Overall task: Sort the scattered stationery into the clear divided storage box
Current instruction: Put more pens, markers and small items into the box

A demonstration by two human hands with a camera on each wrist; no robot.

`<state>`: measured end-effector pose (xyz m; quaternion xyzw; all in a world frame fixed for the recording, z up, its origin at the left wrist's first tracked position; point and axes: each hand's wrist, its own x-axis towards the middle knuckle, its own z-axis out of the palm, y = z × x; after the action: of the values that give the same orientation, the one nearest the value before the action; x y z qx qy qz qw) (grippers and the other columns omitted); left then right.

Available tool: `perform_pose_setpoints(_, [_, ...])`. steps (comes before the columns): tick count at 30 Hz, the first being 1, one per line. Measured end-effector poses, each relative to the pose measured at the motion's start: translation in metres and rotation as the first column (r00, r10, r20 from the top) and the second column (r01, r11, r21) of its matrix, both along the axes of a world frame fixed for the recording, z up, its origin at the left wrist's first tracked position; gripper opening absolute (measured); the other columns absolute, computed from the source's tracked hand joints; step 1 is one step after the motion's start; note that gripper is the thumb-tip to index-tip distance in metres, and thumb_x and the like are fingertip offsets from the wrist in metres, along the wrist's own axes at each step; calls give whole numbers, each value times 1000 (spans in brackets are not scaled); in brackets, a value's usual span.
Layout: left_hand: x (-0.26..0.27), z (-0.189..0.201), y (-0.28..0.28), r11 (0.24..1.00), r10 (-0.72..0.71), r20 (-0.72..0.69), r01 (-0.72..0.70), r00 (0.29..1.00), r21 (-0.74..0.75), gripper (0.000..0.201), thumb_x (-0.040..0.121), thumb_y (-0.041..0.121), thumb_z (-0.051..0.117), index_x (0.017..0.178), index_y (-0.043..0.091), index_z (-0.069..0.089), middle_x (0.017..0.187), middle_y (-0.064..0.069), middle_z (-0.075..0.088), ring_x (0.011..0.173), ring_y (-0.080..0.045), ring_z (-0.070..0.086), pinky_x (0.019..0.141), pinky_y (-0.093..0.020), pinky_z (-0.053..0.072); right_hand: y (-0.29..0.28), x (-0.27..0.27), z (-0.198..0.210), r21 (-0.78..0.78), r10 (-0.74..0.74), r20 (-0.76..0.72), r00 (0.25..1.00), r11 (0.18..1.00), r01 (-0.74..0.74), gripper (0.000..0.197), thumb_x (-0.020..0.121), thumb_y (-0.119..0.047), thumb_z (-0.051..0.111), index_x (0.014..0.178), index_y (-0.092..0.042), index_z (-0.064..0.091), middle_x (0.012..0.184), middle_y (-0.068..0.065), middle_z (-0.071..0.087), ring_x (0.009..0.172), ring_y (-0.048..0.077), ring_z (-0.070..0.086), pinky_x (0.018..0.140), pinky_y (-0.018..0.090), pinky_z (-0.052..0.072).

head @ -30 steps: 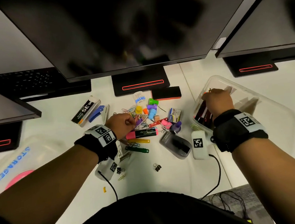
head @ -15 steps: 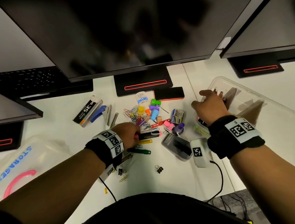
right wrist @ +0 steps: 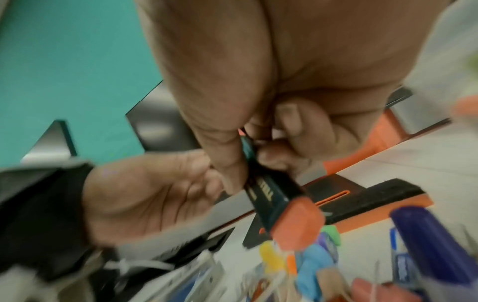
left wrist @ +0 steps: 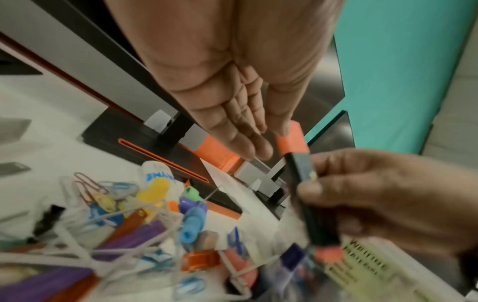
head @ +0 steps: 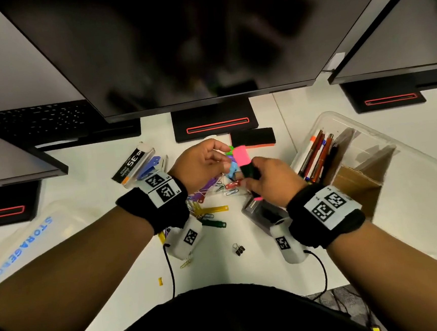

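Right hand (head: 269, 180) grips the highlighter (head: 246, 163) above the clutter, left of the storage box (head: 423, 163); left hand (head: 198, 164) spreads slack beside it.

Field note: my right hand (head: 267, 180) covers the mid-barrel of the black highlighter with pink cap (head: 241, 156). Beneath both hands, the heap of coloured paper clips (right wrist: 305, 271) smears; I can't separate single pieces.

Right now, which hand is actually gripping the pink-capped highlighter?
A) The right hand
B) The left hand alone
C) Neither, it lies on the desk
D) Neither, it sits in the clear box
A: the right hand has its fingers curled round the black barrel of the highlighter, which is lifted off the desk, while the left hand beside it has straight fingers near the pink cap.
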<state>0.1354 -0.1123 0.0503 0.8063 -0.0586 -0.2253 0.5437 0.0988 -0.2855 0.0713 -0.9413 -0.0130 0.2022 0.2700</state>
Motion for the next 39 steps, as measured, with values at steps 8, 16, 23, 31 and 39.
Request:
perform_pose_setpoints(8, [1,-42,35,894,-64,-8,61,998,444,23,85,22,65,108,19,62,108,1,65,97,-17,61,79,-23,43,-77,13,18,113,-643,118,757,766,633,48,88,-22,62,130,-6,46,120,15,62,107,29,60,87,29,43])
perform_pose_setpoints(16, [5,-58,54,857,-53,10,40,999,514,21,84,11,64,105,12,65,106,-6,68,98,-22,63,85,-26,47,-82,16,0,-112,-538,95,837,830,546,47,85,-16,57,131,-10,46,143,23,37,121,39,50,108,42,40])
perform_pose_setpoints(23, [-1,-64,68,867,-58,33,34,998,497,21,84,2,58,103,6,66,102,-11,68,97,-26,63,85,-29,49,-61,20,-1,-223,-380,178,908,883,414,45,90,-25,50,126,4,51,132,27,47,122,40,43,103,40,36])
perform_pose_setpoints(31, [-5,-62,72,862,-59,22,40,998,506,25,83,5,60,106,10,65,106,-7,67,99,-22,62,85,-26,47,-49,35,3,-217,-417,99,903,877,429,47,85,-19,59,125,4,47,124,25,54,114,37,52,93,35,43])
perform_pose_setpoints(39, [-5,-62,67,849,-76,33,47,997,527,24,85,10,62,109,11,64,107,-6,67,99,-19,61,79,-19,40,-43,54,4,-88,-507,85,858,854,513,42,82,-16,61,116,4,49,110,22,63,104,36,60,81,33,47])
